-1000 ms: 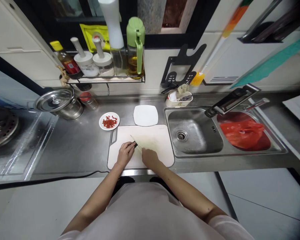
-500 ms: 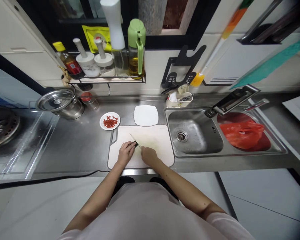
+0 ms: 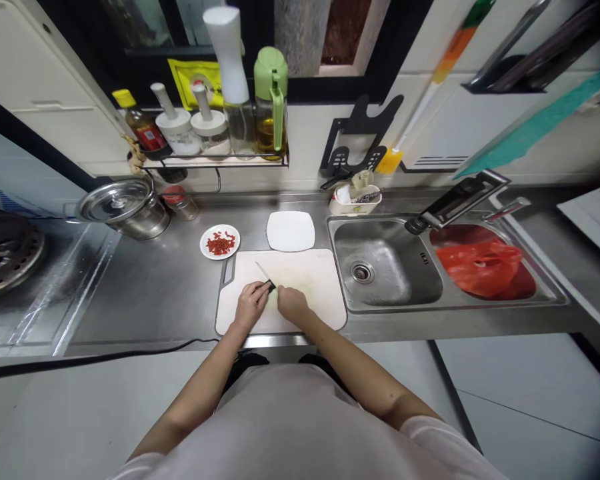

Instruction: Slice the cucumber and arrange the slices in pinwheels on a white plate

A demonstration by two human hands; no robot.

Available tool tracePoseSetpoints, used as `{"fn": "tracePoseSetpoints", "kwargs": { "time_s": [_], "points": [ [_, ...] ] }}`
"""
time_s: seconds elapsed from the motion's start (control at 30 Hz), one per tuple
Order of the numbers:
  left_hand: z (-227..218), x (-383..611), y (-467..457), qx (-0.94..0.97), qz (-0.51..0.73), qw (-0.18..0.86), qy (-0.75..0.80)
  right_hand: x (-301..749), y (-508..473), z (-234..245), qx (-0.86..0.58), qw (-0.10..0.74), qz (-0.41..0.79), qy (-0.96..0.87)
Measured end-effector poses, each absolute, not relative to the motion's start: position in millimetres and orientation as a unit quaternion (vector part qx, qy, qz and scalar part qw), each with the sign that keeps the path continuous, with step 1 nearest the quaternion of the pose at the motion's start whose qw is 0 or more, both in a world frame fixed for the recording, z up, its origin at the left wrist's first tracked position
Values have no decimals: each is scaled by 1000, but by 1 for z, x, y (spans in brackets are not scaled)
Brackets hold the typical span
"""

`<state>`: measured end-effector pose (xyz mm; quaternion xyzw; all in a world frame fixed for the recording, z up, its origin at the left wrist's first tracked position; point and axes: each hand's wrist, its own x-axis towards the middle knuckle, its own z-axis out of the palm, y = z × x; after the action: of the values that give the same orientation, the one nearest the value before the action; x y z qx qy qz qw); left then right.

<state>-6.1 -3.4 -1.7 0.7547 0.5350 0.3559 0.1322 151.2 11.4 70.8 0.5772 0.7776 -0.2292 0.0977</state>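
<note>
Up and leftward slides the right hand (image 3: 292,304), a small shift from a second ago, and the knife (image 3: 262,270) goes with it, its tip now farther toward the far left of the cutting board (image 3: 325,283). The left hand (image 3: 251,304) barely budges!

Look at the grip: the right hand's fingers are curled tight around the knife, its handle hidden inside the fist, with a thin blade running out on a slant. Over on the other side, the left hand's fingers sit close together, tips clamped on a small dark piece (image 3: 271,287). That piece is right in the thick of it, on the board between the two hands, just beside the blade; whether steel actually touches it, I can't tell from up here. A pale green stain (image 3: 305,281) spreads across the board by the right hand.

Just beyond the board's far edge sits a squarish white dish (image 3: 291,231), and to its left a round white plate (image 3: 205,248) carries a scatter of red bits (image 3: 221,246). Off to the right, close to the board, comes the steel sink (image 3: 395,293), with a red plastic bag (image 3: 483,267) slumped in the smaller basin!
</note>
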Motion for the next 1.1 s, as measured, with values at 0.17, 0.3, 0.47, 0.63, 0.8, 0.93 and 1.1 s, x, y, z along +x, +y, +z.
{"fn": "tracePoseSetpoints", "kwargs": {
  "time_s": [0.17,0.3,0.47,0.63,0.8,0.93,1.1],
  "points": [
    [-1,-6,-4,758,352,123,534,150,9,71,580,92,-220,779],
    [0,-6,-5,760,349,114,536,153,4,73,585,100,-221,774],
    [1,-5,-5,760,351,111,536,162,-6,74,584,117,-220,773],
    [1,-6,-5,761,352,113,533,169,-14,70,586,120,-210,774],
    [0,-5,-5,759,355,112,534,168,-12,71,589,119,-202,773],
    [1,-5,-5,757,360,114,534,163,-6,73,581,116,-207,778],
    [2,-5,-5,754,365,118,533,155,3,74,581,119,-216,776]
  ]
}}
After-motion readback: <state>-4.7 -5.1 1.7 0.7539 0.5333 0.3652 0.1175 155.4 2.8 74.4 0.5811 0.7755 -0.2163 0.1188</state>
